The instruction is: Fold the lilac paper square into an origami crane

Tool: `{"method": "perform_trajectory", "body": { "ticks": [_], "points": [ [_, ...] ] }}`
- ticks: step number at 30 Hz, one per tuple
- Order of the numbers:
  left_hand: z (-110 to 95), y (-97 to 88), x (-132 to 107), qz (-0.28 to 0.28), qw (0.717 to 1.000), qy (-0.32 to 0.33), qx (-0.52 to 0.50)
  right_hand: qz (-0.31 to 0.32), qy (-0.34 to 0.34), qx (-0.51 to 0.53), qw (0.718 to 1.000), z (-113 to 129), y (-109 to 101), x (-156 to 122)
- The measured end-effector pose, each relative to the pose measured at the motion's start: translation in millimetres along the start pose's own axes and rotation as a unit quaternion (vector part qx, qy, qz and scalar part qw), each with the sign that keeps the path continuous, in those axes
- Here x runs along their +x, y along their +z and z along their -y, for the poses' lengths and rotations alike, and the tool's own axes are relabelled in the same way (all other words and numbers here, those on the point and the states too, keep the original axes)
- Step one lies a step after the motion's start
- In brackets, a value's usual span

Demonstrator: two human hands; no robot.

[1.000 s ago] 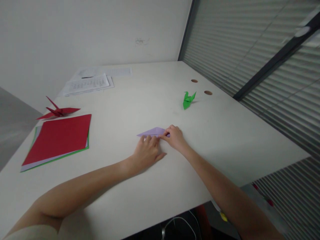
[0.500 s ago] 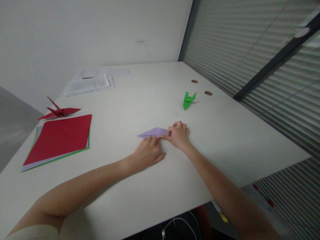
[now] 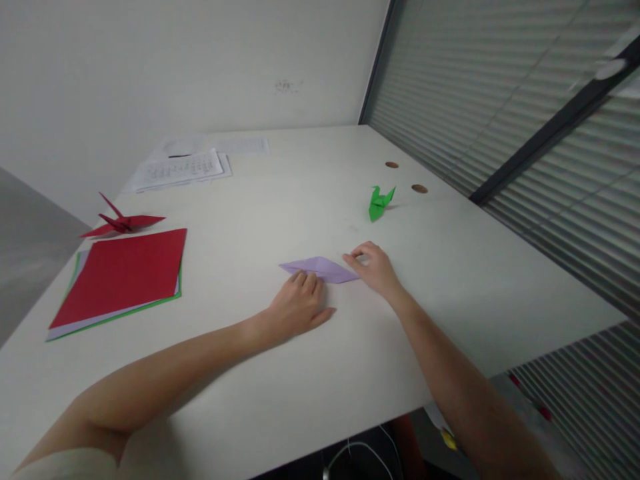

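A folded sheet of purple origami paper [image 3: 325,267], long and diamond-shaped with pointed ends, lies flat on the white table. My left hand [image 3: 299,300] presses its near left part down with curled fingertips, the thumb stretched out on the tabletop. By the paper's right tip is my right hand [image 3: 373,267], thumb and forefinger a little apart with nothing visible between them. Whether its lower edge touches the paper's tip I cannot tell.
On the left, a red paper crane [image 3: 123,223] stands behind a stack of red, purple and green paper sheets [image 3: 123,273]. A green paper crane [image 3: 380,203] stands beyond my right hand. Written sheets [image 3: 180,170] lie at the back left; two round holes [image 3: 419,189] pierce the table's right side.
My right hand has let go of the purple paper's right half and shifted right, uncovering that end. The left hand stays pressed on the paper. The view has shifted slightly.
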State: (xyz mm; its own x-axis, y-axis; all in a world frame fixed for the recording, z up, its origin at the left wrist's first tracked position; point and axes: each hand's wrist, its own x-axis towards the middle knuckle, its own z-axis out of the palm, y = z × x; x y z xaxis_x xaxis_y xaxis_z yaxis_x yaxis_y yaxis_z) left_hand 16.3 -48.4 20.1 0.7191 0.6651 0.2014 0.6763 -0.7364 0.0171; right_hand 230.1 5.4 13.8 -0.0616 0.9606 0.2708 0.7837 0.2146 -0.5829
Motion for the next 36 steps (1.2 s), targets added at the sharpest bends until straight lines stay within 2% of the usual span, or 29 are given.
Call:
{"method": "perform_trajectory", "body": {
  "ticks": [2,5,7,12,16,20,25,29,36],
  "points": [
    [3,0.5,1,-0.025,1.0,0.015,-0.008,-0.006,-0.083,0.061,0.995,2,-3,1],
    [10,-1.2,2,-0.039,0.999,0.025,-0.02,0.082,-0.177,0.065,0.979,4,-2,0],
    [17,-3.2,4,-0.033,0.999,0.004,-0.031,0.138,-0.201,0.029,0.969,4,0,-3],
    [38,-4.1,11,-0.035,0.996,-0.049,-0.061,0.168,-0.22,-0.032,0.96,10,3,-11],
    [53,-1.4,16,0.018,0.995,0.015,-0.095,0.171,-0.256,-0.001,0.951,17,0,-13],
    [63,-0.9,16,0.003,0.992,0.053,-0.112,0.218,-0.264,0.03,0.939,16,0,-10],
    [68,-2.4,15,0.011,0.981,0.154,-0.121,0.202,-0.257,-0.01,0.945,14,8,-10],
    [68,-2.1,15,0.013,0.982,0.155,-0.11,0.175,-0.279,-0.005,0.944,16,15,-12],
    [72,9.8,14,-0.035,0.98,0.163,-0.106,0.166,-0.288,0.022,0.943,14,14,-12]
  ]
}}
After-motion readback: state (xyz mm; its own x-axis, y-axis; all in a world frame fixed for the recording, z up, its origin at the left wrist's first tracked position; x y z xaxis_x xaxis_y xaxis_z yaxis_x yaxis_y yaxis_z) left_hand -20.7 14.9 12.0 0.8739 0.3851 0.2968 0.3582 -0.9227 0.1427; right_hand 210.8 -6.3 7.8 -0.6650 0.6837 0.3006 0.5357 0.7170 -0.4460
